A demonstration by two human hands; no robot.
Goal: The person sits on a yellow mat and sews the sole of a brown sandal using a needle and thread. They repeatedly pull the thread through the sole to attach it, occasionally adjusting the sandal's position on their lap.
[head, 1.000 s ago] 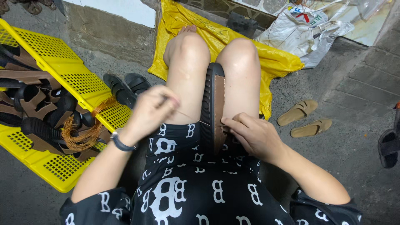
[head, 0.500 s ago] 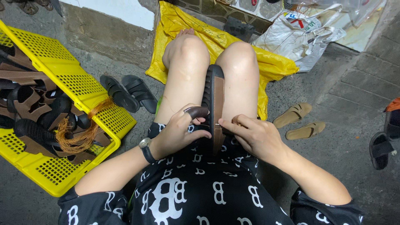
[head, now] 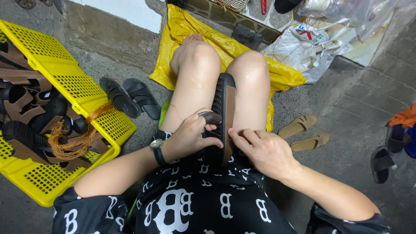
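A black and brown sandal sole point(head: 226, 102) stands on edge, clamped between my knees, pointing away from me. My left hand point(head: 190, 136), with a black wristwatch, presses against the sole's near left side, and its thumb wears a dark thimble-like cap point(head: 211, 117). My right hand point(head: 262, 149) rests on the sole's near right side with fingertips pinching at the brown edge. A thin thread seems to run between the hands; I cannot tell if a needle is held.
A yellow plastic crate point(head: 78, 86) full of dark sandal parts and a bundle of orange-brown thread point(head: 73, 143) lies at left. A black sandal pair point(head: 130, 97), a tan pair point(head: 303, 132), a yellow bag point(head: 186, 39) under my legs, white plastic bags point(head: 312, 43).
My left hand was raised out to the left, pulling thread taut, and has come back down onto the sole. My right hand stayed at the sole's near end.
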